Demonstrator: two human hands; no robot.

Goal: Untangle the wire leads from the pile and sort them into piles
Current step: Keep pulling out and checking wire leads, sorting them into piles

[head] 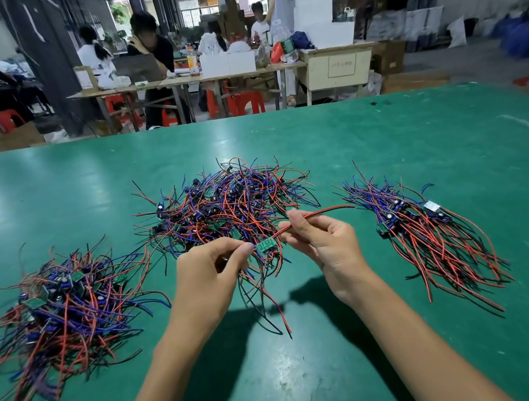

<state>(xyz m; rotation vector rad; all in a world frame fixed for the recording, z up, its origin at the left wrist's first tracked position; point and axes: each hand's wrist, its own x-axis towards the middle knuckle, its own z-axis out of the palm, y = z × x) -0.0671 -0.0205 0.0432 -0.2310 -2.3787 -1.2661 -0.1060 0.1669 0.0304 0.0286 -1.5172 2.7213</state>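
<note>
A tangled pile of red, blue and black wire leads (228, 202) with small boards lies at the middle of the green table (384, 132). My left hand (212, 271) pinches a small green circuit board (266, 245) just in front of that pile; its black and red leads hang down toward me. My right hand (321, 240) pinches the red lead (320, 213) that runs from the board out to the right. A loose heap of leads (62, 308) lies at the left. A straightened, aligned bundle (430, 229) lies at the right.
Beyond the table's far edge, several people sit at worktables (188, 79) with boxes, red stools (242, 103) and cartons. A cream cabinet (335, 67) stands behind at the right. Bare green surface shows near me and at the far side.
</note>
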